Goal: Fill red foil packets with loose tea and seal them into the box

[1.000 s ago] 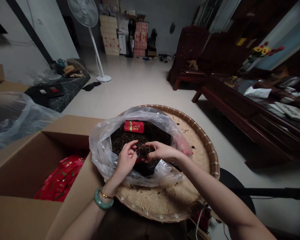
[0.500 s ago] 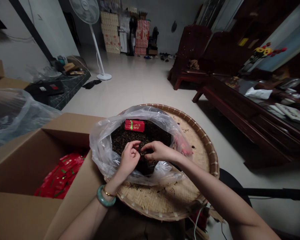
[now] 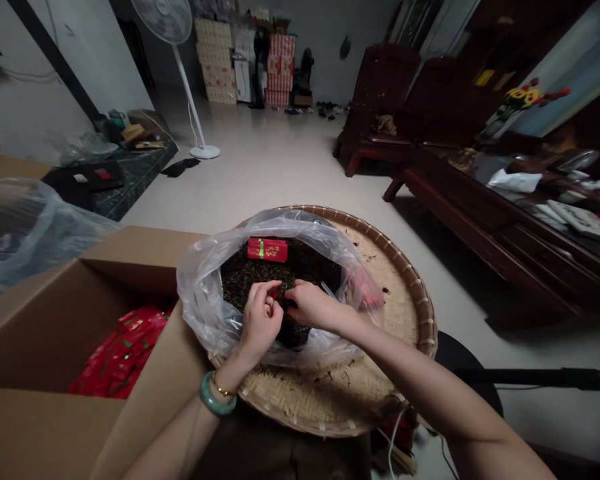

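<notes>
My left hand [image 3: 261, 319], with a green bangle at the wrist, is closed with thumb and finger around a small red packet [image 3: 276, 294], mostly hidden by the fingers. Close beside it my right hand [image 3: 314, 307] has its fingers pinched together and pointing down; what they hold is hidden. Both hands are over a clear plastic bag [image 3: 200, 293] whose mouth lies wide. Dark dried tea leaves [image 3: 243, 277] fill it. On the leaves, beyond my hands, rests a small stack of red packets [image 3: 268, 249] with gold print and a green mark.
A round woven bamboo tray [image 3: 403, 300] carries the bag and stray leaves. Left of it stands a cardboard box [image 3: 25, 333] with many red packets [image 3: 125, 350] inside. A white fan [image 3: 184, 87] stands farther off. Dark wooden furniture [image 3: 480, 227] lines the right side.
My right hand's fingers have drawn together and dipped beside the left hand. Red now shows between the left fingers. The view has shifted slightly.
</notes>
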The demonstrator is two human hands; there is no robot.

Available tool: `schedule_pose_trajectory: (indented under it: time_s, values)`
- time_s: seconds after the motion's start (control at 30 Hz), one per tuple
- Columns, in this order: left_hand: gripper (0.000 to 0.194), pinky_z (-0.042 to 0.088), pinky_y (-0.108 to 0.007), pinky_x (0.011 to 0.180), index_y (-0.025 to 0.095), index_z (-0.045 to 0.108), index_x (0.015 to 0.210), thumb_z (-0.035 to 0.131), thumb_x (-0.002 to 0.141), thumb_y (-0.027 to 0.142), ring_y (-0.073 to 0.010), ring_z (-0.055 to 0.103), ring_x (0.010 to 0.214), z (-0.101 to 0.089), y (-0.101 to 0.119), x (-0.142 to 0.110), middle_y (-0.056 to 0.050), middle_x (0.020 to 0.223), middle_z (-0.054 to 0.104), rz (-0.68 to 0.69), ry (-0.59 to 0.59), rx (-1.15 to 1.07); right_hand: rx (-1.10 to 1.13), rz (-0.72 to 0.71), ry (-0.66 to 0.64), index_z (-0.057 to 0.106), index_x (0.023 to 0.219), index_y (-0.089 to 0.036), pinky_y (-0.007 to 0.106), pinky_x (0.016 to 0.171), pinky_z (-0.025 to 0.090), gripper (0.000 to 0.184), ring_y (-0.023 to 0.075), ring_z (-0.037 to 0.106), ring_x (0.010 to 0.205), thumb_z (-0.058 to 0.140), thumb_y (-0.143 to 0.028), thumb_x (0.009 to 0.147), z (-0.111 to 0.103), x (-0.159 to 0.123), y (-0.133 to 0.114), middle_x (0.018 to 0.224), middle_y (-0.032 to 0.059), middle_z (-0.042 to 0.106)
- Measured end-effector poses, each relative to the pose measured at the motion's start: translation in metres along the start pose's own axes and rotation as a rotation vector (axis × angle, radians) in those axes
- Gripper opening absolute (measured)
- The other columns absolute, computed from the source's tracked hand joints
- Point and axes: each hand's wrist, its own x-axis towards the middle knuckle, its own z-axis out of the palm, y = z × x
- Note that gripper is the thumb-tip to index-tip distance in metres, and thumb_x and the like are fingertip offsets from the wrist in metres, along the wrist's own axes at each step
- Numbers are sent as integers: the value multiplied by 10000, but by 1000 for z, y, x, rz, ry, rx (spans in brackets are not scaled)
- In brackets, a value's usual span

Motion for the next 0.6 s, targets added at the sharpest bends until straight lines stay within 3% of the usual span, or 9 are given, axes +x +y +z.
schedule_pose_trajectory:
  time_s: [0.1, 0.2, 0.3, 0.4, 0.5, 0.6]
  values:
    - [410, 489, -239, 626, 192, 545, 1118, 450, 765, 4, -106, 524, 685, 1, 5, -3, -49, 974, 511, 111, -11, 63, 71, -11, -7, 700, 921, -132, 233, 653, 404, 230, 185, 626, 790, 551, -114, 748, -5, 4, 3, 848, 96, 679]
    - [443, 509, -284, 699, 191, 528, 1151, 448, 761, -4, -151, 558, 802, 2, 6, -5, -70, 1006, 516, 164, -8, 105, 201, 45, 99, 677, 952, -119, 219, 621, 391, 266, 168, 615, 756, 635, -111, 690, -7, 7, 7, 846, 67, 692]
    - [490, 515, -290, 703, 184, 519, 1156, 438, 726, -37, -157, 558, 815, 4, 3, -4, -79, 1016, 518, 139, 24, 102, 330, 43, 209, 654, 972, -117, 217, 650, 409, 339, 161, 611, 780, 701, -104, 636, -4, 6, 8, 884, 51, 692]
    - [510, 507, -242, 623, 180, 504, 1173, 443, 718, -39, -125, 537, 735, 6, -1, -3, -76, 1015, 506, 71, 58, 47, 426, -13, 257, 675, 931, -147, 229, 727, 429, 252, 153, 619, 818, 689, -112, 681, 3, 4, 10, 894, 35, 697]
    - [489, 483, -187, 545, 186, 485, 1201, 448, 753, -7, -107, 537, 722, 10, -2, -4, -79, 1033, 487, 22, 100, -45, 337, -19, 258, 710, 885, -157, 245, 736, 428, 159, 160, 610, 806, 657, -126, 738, 12, 4, 12, 848, 52, 678]
    - [473, 492, -183, 569, 192, 485, 1208, 453, 773, 9, -117, 549, 779, 14, -2, -6, -85, 1052, 486, 31, 128, -71, 198, -10, 244, 724, 867, -162, 253, 694, 422, 130, 165, 585, 768, 635, -153, 772, 18, 5, 13, 803, 67, 636]
